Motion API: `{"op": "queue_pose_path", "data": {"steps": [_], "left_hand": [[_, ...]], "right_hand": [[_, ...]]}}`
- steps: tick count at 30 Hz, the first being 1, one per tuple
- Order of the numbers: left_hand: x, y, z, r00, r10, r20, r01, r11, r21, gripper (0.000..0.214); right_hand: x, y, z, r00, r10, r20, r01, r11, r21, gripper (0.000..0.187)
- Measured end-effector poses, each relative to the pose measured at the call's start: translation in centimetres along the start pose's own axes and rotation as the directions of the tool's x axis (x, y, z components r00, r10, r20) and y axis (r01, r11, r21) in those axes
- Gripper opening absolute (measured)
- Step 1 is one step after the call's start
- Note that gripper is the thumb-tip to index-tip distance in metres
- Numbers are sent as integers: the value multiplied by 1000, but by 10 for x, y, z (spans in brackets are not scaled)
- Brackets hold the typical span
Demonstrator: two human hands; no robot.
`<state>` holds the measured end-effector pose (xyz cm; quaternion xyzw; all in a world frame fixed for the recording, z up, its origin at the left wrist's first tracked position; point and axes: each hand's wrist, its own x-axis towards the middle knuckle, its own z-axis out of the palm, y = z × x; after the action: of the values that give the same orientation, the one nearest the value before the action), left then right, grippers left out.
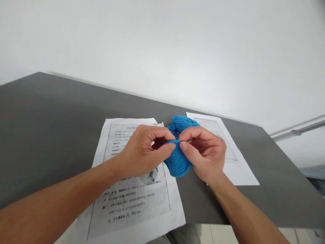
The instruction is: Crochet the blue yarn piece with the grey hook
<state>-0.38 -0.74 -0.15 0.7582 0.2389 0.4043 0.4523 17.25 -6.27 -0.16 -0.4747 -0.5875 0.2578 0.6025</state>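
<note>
Between my two hands hangs a round blue crocheted piece [178, 163], its rows of stitches curving toward the lower edge. My left hand [146, 149] pinches the upper left edge with thumb and forefinger. On the upper right edge, the thumb and forefinger of my right hand [207, 150] are closed close to the left fingertips. Whether a hook sits in the right fingers cannot be made out. Just behind the hands lies a bundle of blue yarn [183, 123], partly covered by the right fingers.
A creased printed sheet [137, 210] lies under my left forearm and reaches over the table's front edge. Another printed sheet [238, 173] is beyond my right hand. The grey table [63, 118] meets a white wall [152, 51]; a metal rail [302, 130] runs at the right.
</note>
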Motion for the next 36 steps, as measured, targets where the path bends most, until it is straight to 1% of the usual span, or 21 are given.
{"op": "queue_pose_path", "data": {"steps": [13, 20, 28, 33, 36], "left_hand": [[1, 1, 0, 1000, 7, 6, -6, 1000, -8, 20], [2, 1, 0, 1000, -3, 4, 3, 1000, -9, 21], [1, 1, 1, 1000, 10, 6, -10, 1000, -1, 19], [0, 1, 1, 998, -14, -63, 12, 1000, -28, 14], [0, 0, 1, 997, 0, -79, -3, 999, -35, 16]], "right_hand": [[1, -1, 0, 1000, 12, 9, -12, 1000, -21, 7], [0, 0, 0, 1000, -1, 14, 1, 1000, 3, 6], [0, -1, 1, 1000, 19, 7, -18, 999, -35, 6], [2, -3, 2, 998, 37, -46, -39, 999, -37, 6], [2, -4, 3, 998, 42, -46, -43, 999, -25, 5]]}}
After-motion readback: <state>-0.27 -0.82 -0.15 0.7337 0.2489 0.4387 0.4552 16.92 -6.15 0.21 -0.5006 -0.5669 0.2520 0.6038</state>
